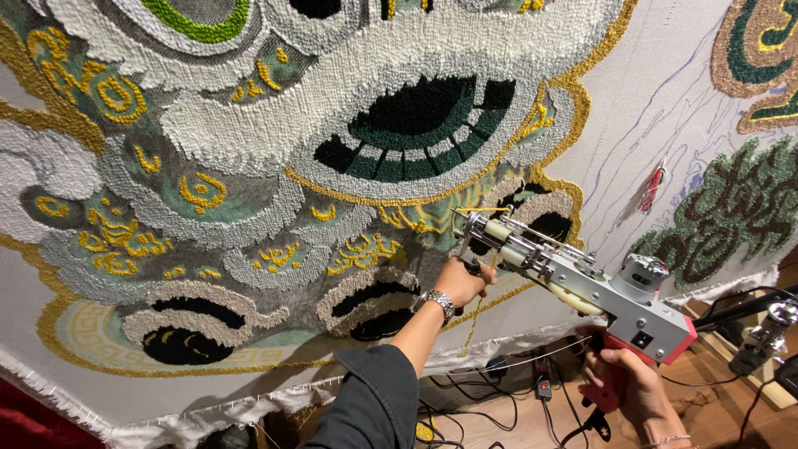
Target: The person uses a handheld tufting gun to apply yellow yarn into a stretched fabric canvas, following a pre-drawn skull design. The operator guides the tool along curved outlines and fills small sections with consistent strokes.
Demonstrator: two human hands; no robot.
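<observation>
Hands (632,382) press metal tufting gun (573,278) against nubby cloth (249,166).

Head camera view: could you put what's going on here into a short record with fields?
Setting: large tufted cloth stretched upright, patterned in white, grey, green, black and gold
Tool: tufting gun, tip at the cloth
Left hand: grips the gun's front handle, wristwatch on
Right hand: holds the red rear grip
Yarn: gold strand at the tip
Floor: cables
</observation>
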